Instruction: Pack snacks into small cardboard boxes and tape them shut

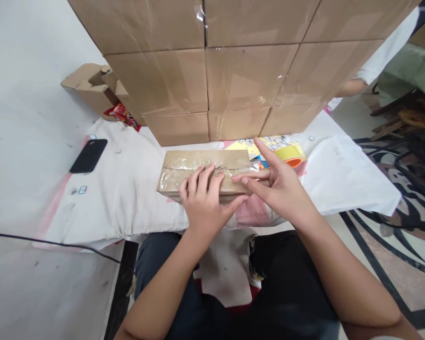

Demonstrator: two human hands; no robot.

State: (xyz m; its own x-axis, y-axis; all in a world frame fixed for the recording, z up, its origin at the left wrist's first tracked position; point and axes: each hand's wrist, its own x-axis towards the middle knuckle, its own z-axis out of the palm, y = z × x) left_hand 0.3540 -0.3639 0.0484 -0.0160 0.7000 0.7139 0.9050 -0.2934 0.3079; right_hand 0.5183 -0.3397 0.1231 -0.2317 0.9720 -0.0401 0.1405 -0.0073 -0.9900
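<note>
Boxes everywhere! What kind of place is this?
Probably a home packing spot on the floor. A wall of stacked taped cartons stands ahead, a tape roll lies nearby, and both hands, left hand and right hand, press tape on a small carton.

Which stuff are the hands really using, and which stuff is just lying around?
In use:
- small taped box, under the left hand and right hand
- yellow tape roll beside it

Lying about:
- black phone
- red snack packet
- open carton
- stacked boxes

Pale, scuffed floor (17, 118) on the left. Stacked cardboard boxes (241, 71) behind. Dark swirl-patterned flooring (393, 226) on the right.
</note>
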